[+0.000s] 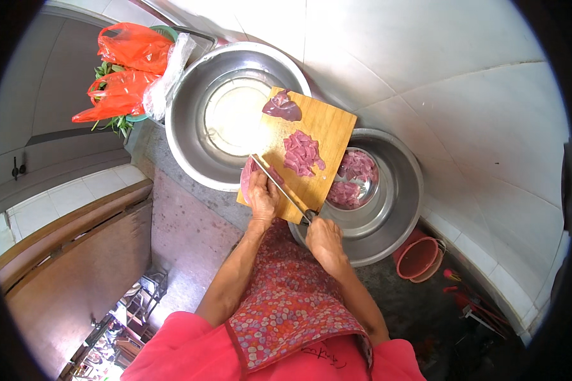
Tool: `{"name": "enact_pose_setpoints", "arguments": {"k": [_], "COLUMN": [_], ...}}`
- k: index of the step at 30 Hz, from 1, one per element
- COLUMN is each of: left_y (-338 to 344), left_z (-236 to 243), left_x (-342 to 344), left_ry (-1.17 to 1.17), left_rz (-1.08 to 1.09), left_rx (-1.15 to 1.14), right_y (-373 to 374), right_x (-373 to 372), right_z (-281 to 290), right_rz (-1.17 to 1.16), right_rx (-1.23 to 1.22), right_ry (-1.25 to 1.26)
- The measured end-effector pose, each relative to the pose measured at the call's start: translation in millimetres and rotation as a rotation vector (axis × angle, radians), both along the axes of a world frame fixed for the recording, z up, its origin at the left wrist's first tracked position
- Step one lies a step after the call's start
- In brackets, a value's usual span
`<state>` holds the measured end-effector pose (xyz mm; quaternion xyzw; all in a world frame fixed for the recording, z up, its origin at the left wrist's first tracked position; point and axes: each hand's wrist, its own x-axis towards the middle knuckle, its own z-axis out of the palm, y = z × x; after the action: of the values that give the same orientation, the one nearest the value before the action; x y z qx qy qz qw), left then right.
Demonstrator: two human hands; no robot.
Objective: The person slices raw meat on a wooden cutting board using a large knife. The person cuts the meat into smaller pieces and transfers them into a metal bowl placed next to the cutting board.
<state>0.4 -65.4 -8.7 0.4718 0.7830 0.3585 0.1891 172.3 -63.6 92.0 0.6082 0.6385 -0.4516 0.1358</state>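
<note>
A wooden cutting board (334,130) lies aslant across the rims of two metal basins. My left hand (262,195) presses a piece of pink raw meat (245,180) at the board's left edge, fingers bent over it. The handle of a kitchen knife is wrapped in my right hand (325,239). Its blade (281,188) slants up and left, edge-on to me, with the tip beside the held meat. Thin meat slices (302,153) are heaped mid-board. Farther back sits a darker, liver-like piece (283,106).
The left basin (183,143) and right basin (397,219) flank the board. Inside the right one, a small metal bowl (376,184) holds sliced meat. Red plastic bags (133,47) with greens stand at far left. A red bucket (419,257) is low right, near the tiled wall (464,120).
</note>
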Motion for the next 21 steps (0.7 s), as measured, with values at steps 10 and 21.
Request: {"name": "enact_pose_setpoints", "arguments": {"k": [10,21], "left_y": [4.0,3.1], "left_z": [-4.5,-1.6], "left_x": [-0.1,1.5], "left_ry": [0.052,-0.020], "left_rz": [-0.036,-0.010], "left_rx": [0.093,0.002], "right_y": [1.5,6.9], "right_x": [-13.2,-32.4], "right_z": [-4.1,-28.5], "right_rz": [-0.003,-0.043], "right_rx": [0.013,0.155], "right_ry": [-0.022,0.023]}}
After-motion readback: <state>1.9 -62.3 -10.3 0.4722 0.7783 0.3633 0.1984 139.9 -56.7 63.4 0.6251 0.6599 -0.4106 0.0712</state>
